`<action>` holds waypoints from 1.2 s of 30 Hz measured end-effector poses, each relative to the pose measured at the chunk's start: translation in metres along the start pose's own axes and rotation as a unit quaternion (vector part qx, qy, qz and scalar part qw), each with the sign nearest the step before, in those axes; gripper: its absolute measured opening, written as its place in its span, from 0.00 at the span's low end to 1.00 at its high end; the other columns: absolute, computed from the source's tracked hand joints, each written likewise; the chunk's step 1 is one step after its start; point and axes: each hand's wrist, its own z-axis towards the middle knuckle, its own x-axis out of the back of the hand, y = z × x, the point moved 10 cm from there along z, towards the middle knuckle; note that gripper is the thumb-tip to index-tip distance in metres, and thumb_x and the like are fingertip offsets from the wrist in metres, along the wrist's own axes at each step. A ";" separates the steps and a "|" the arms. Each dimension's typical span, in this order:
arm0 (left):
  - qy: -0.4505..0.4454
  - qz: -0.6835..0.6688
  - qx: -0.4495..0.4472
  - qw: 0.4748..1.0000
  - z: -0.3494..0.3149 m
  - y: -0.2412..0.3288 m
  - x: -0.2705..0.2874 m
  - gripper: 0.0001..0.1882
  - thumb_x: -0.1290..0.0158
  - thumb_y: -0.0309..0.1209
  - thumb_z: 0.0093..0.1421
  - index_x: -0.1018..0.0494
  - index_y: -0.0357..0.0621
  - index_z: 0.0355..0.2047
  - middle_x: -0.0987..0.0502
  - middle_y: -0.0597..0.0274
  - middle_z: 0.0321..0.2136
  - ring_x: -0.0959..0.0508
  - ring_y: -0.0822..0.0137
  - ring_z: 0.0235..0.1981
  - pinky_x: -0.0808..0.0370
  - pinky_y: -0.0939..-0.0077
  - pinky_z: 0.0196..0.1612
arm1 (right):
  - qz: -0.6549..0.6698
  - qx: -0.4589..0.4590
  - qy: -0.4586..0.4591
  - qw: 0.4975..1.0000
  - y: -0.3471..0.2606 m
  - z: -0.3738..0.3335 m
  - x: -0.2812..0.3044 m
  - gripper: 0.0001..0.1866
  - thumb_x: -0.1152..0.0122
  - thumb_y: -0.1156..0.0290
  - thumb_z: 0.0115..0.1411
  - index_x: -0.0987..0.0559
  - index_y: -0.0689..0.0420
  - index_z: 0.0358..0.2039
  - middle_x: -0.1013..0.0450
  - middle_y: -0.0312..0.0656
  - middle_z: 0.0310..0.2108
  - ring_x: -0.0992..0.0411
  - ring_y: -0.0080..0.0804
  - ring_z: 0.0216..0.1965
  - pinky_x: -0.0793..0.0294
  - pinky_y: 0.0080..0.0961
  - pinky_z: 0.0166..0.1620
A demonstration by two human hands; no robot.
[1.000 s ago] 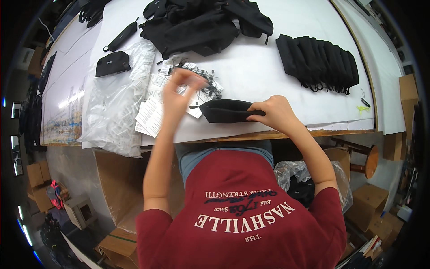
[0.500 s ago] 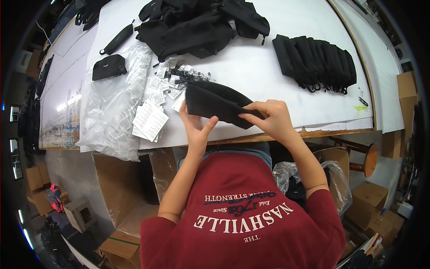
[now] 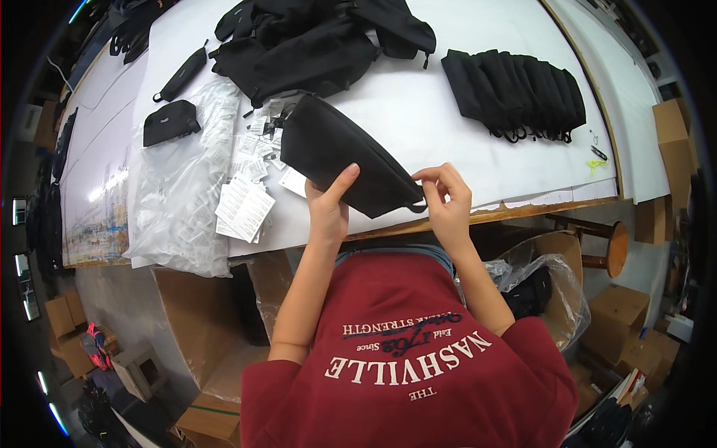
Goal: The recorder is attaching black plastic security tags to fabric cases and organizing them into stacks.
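A black zippered pouch [image 3: 336, 153] is held up above the table edge, slanting down to the right. My left hand [image 3: 328, 209] is closed on its lower left side, thumb across the near face and the other fingers hidden behind. My right hand [image 3: 448, 200] pinches the pouch's right end by the zipper, where a small black loop [image 3: 420, 206] sticks out. What exactly lies between those fingertips is too small to make out. White printed tags [image 3: 245, 207] lie left of my left hand, and more tags with black strings are partly hidden behind the pouch.
A clear plastic bag of tags [image 3: 183, 216] lies at the left, with a small black pouch [image 3: 170, 122] on it. A heap of black pouches [image 3: 306, 63] sits at the back. Several more stand in a row [image 3: 515, 93] at the right, near small black snips [image 3: 598, 153].
The pouch has turned so its broad face shows, and its left end has risen. My right hand has shifted from the upper edge to the pouch's right corner. The view has shifted slightly.
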 end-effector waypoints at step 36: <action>-0.010 -0.159 0.243 0.957 -0.005 -0.041 0.015 0.11 0.45 0.28 0.56 0.25 0.37 0.40 0.20 0.58 0.35 0.20 0.64 0.34 0.22 0.70 0.41 | 0.106 0.081 -0.247 0.960 -0.075 -0.008 -0.028 0.02 0.37 0.78 0.51 0.23 0.59 0.26 0.28 0.35 0.27 0.32 0.23 0.28 0.38 0.17 0.26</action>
